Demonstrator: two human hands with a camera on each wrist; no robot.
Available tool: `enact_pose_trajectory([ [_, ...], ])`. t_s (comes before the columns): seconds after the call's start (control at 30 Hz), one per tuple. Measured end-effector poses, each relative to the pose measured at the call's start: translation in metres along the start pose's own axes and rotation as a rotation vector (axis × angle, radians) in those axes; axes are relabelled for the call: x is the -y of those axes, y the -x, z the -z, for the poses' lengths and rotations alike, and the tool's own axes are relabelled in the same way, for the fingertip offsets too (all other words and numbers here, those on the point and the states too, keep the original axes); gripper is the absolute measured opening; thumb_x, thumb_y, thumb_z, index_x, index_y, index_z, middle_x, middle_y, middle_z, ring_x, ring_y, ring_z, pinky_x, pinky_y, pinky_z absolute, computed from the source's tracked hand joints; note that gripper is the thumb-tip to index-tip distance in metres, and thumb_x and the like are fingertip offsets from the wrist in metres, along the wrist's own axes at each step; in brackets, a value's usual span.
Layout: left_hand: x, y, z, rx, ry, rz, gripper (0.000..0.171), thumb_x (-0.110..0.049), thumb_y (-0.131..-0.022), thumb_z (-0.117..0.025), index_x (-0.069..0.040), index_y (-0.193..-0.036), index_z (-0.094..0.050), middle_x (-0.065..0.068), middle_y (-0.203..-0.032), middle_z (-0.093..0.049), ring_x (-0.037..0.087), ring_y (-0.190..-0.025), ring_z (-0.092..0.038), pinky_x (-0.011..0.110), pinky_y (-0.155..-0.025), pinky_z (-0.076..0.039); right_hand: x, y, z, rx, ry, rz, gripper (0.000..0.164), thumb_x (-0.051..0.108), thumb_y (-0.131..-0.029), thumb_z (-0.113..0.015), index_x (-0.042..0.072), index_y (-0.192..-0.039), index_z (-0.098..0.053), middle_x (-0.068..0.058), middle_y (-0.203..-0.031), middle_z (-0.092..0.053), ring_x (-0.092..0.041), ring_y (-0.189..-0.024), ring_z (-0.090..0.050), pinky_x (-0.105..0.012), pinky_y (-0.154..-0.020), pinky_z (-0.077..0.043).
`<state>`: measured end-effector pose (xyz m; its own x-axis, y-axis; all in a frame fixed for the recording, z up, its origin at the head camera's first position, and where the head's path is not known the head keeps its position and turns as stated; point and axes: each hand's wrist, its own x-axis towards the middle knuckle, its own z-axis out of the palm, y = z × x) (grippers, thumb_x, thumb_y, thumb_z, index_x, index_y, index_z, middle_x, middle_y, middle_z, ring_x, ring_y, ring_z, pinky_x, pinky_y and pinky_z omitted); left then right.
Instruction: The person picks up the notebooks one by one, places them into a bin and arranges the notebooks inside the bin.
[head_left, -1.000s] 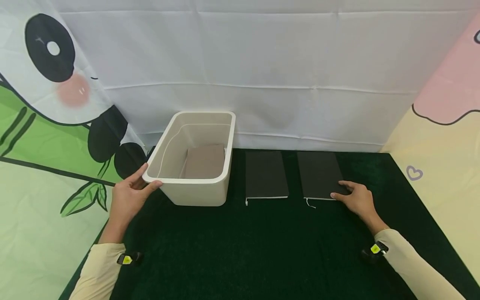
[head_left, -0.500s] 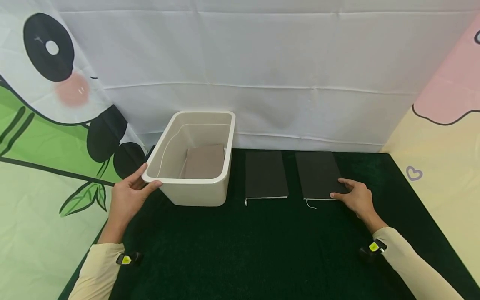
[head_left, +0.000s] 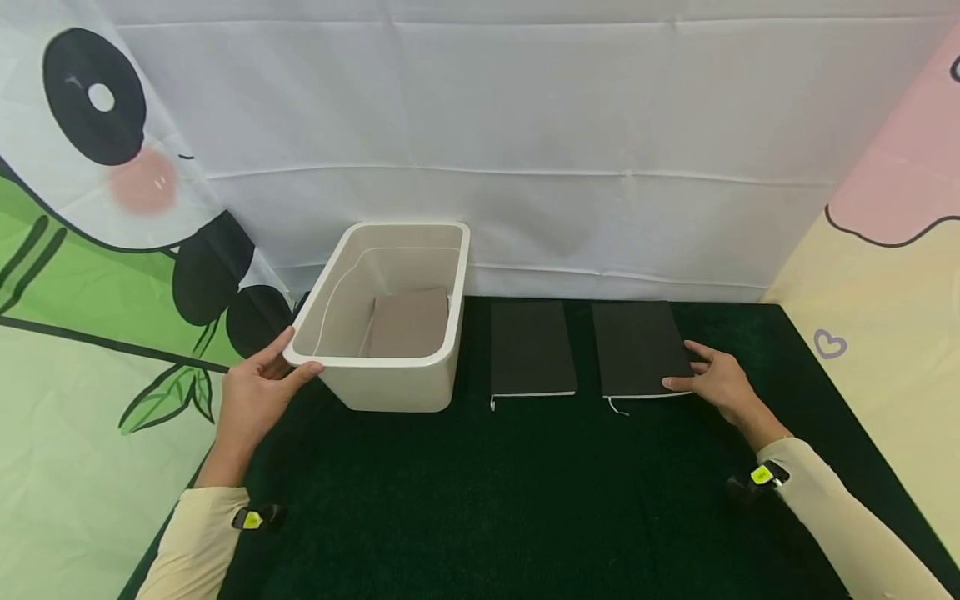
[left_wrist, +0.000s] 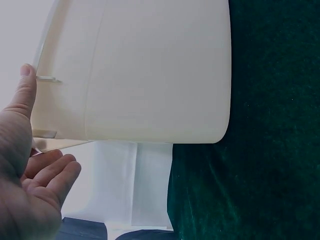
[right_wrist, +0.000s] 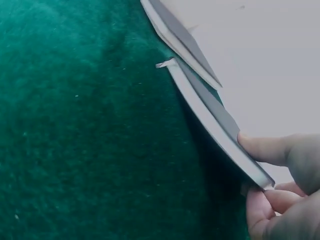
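Observation:
My left hand [head_left: 253, 396] holds the near left corner of a cream plastic bin [head_left: 397, 387]; its thumb lies along the front rim and its other fingers sit at the left side. On the right, my right hand [head_left: 722, 386] pinches the near right corner of a black notebook [head_left: 639, 350] with a white ribbon. The right wrist view shows the thumb on the cover of this notebook [right_wrist: 215, 107] and fingers under it, that corner raised off the cloth. A second black notebook [head_left: 531, 350] lies flat between the bin and the held one.
Inside the bin, a flat brownish panel [head_left: 408, 323] shows at the bottom. Dark green cloth [head_left: 480, 492] covers the table. A white fabric backdrop [head_left: 540, 150] rises behind, with printed cartoon cloths at both sides.
My right hand has shifted slightly right and now has its fingers under the notebook's corner, which has come up off the cloth. My left hand and the bin stay put.

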<state>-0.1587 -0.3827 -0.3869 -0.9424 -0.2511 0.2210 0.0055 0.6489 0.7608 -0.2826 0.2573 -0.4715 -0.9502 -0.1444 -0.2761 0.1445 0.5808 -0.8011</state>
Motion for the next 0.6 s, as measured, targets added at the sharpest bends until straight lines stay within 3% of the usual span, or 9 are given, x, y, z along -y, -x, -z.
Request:
enact_pose_trajectory([
  [0.13,-0.0004,0.0004,0.0003,0.003,0.007,0.0,0.078,-0.041,-0.09,-0.078,-0.021,-0.157,-0.042,0.016,-0.15,-0.053,0.039,-0.13,-0.056,0.057,-0.097,-0.048,0.0017,0.0015,0.0056,0.03,-0.082,-0.043,0.1,0.027,-0.092,-0.079,0.002,-0.163,-0.012,-0.039,-0.158,-0.025,-0.053,-0.145,-0.034,-0.06,-0.111,-0.04],
  [0.23,-0.0012,0.0009,0.0006,0.005,0.009,0.002,0.078,-0.041,-0.09,-0.078,-0.022,-0.157,-0.042,0.015,-0.15,-0.052,0.039,-0.13,-0.056,0.057,-0.097,-0.048,0.0013,0.002,0.0087,0.056,-0.161,-0.058,0.093,0.025,-0.095,-0.075,0.0,-0.162,-0.016,-0.038,-0.16,-0.022,-0.048,-0.143,-0.04,-0.047,-0.103,-0.052],
  [0.37,-0.0018,0.0016,0.001,0.007,0.008,0.0,0.078,-0.041,-0.09,-0.078,-0.022,-0.157,-0.041,0.016,-0.15,-0.052,0.04,-0.131,-0.056,0.057,-0.097,-0.048,-0.0011,0.0017,0.0112,0.09,-0.296,-0.075,0.088,0.021,-0.098,-0.072,0.002,-0.163,-0.016,-0.035,-0.164,-0.015,-0.022,-0.121,-0.06,-0.027,-0.088,-0.059],
  [0.47,-0.0018,0.002,0.0015,0.008,0.006,0.002,0.078,-0.041,-0.091,-0.077,-0.022,-0.157,-0.041,0.016,-0.15,-0.052,0.041,-0.131,-0.055,0.059,-0.098,-0.047,-0.0035,0.0018,0.0111,0.106,-0.409,-0.086,0.089,0.019,-0.099,-0.071,0.005,-0.164,-0.013,-0.032,-0.166,-0.011,-0.002,-0.1,-0.061,-0.023,-0.082,-0.058],
  [0.53,-0.0016,0.0019,0.0018,0.01,0.005,0.005,0.078,-0.042,-0.09,-0.077,-0.023,-0.157,-0.041,0.017,-0.15,-0.052,0.041,-0.131,-0.055,0.06,-0.098,-0.047,-0.0047,0.002,0.01,0.107,-0.493,-0.094,0.09,0.016,-0.097,-0.072,0.006,-0.164,-0.013,-0.028,-0.165,-0.02,0.0,-0.093,-0.063,-0.023,-0.08,-0.058],
  [0.6,-0.0013,0.0016,0.0018,0.009,0.001,0.005,0.078,-0.043,-0.09,-0.077,-0.023,-0.157,-0.041,0.017,-0.15,-0.052,0.04,-0.131,-0.055,0.06,-0.099,-0.047,-0.0066,0.0023,0.0092,0.113,-0.581,-0.102,0.092,0.014,-0.096,-0.074,0.007,-0.164,-0.013,-0.021,-0.156,-0.041,-0.001,-0.092,-0.066,-0.023,-0.079,-0.058],
])
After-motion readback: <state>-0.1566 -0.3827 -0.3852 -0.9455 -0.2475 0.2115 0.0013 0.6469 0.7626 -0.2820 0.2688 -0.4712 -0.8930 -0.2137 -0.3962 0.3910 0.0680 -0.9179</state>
